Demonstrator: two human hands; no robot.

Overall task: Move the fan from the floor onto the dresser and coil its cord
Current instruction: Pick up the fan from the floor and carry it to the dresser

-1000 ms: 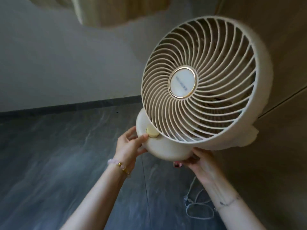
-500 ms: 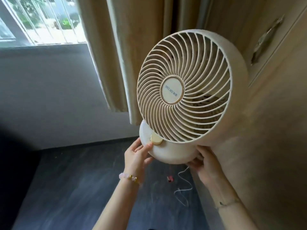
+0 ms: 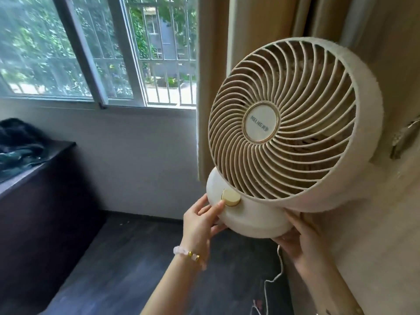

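Observation:
A cream round fan with a spiral grille and a gold knob is held up in the air, well above the floor. My left hand grips the left side of its base, thumb beside the knob. My right hand supports the base from below on the right. Its thin white cord hangs from under the base down toward the dark floor. A dark dresser stands at the left, apart from the fan.
Dark clothing lies on the dresser top. A barred window and beige curtain are behind. A beige wooden panel with a handle is close on the right. Dark floor lies between.
Both hands have lifted the fan higher, from near floor level to window height. The view has tilted up, and the dresser has come into sight at the left.

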